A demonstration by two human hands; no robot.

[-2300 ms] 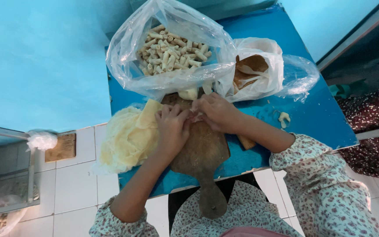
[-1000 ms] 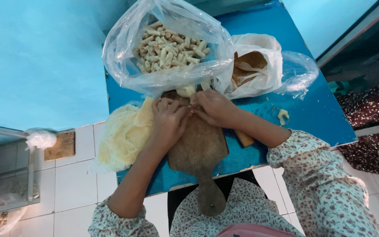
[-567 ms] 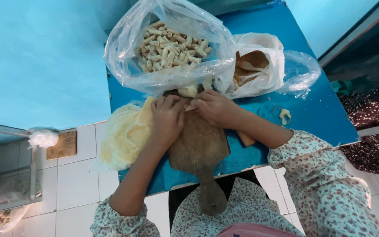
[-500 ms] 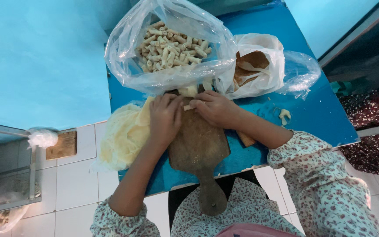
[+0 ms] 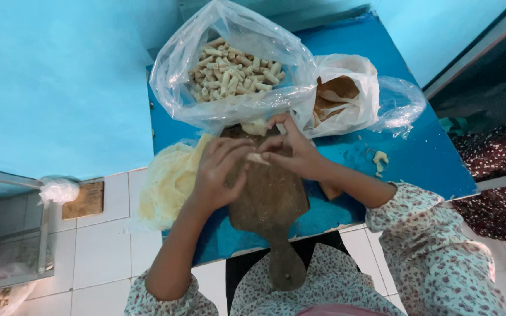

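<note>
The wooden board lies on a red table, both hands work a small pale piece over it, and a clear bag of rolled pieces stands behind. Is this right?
Not quite: the head view shows a blue table, not a red one. The rest holds: the wooden board lies on it, the left hand and right hand work a small pale piece, and the clear bag of rolled pieces stands behind.

Left hand (image 5: pixel 221 169) and right hand (image 5: pixel 291 149) meet fingertip to fingertip, fingers curled, forearms bare.
</note>
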